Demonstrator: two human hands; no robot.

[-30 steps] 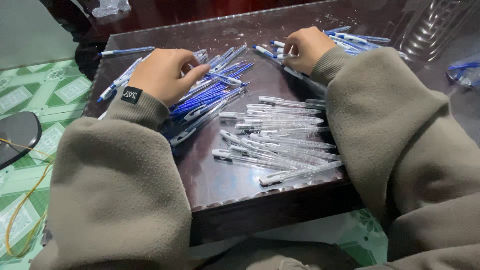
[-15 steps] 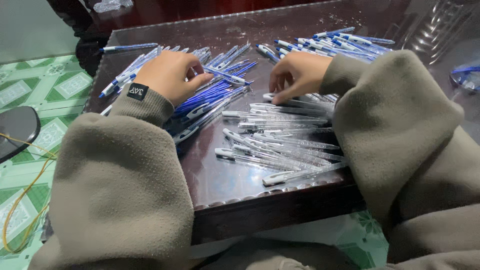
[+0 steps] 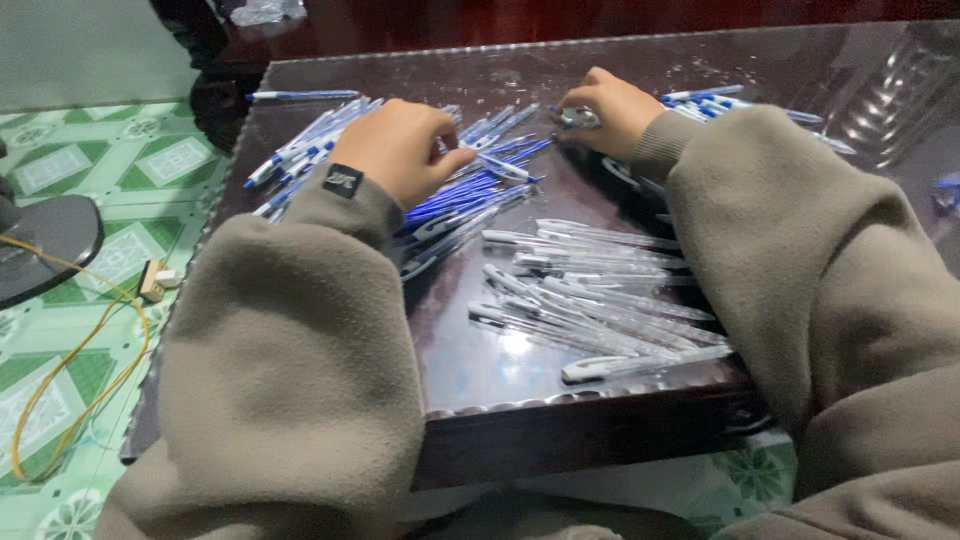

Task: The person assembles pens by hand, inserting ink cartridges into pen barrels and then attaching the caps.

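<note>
My left hand (image 3: 398, 150) rests on a heap of blue pen refills (image 3: 470, 195) at the middle of the dark table (image 3: 470, 360), thumb and curled fingers pinching one blue-and-white pen (image 3: 505, 167). My right hand (image 3: 612, 108) lies farther back, its fingers closed over a small clear pen part (image 3: 574, 118) beside a cluster of blue-capped pens (image 3: 715, 103). A pile of clear pen barrels (image 3: 590, 295) lies near the front edge, between my two grey-brown sleeves.
More blue-and-white pens (image 3: 300, 150) spread to the left of my left hand, one lone pen (image 3: 300, 95) behind them. Left of the table, green patterned floor tiles (image 3: 70, 170) carry a yellow cable (image 3: 80, 400) and a dark round base (image 3: 45, 240).
My right hand came toward the clear barrels, then went back to the far pens and closed on a small part. My left hand stayed on the blue heap.
</note>
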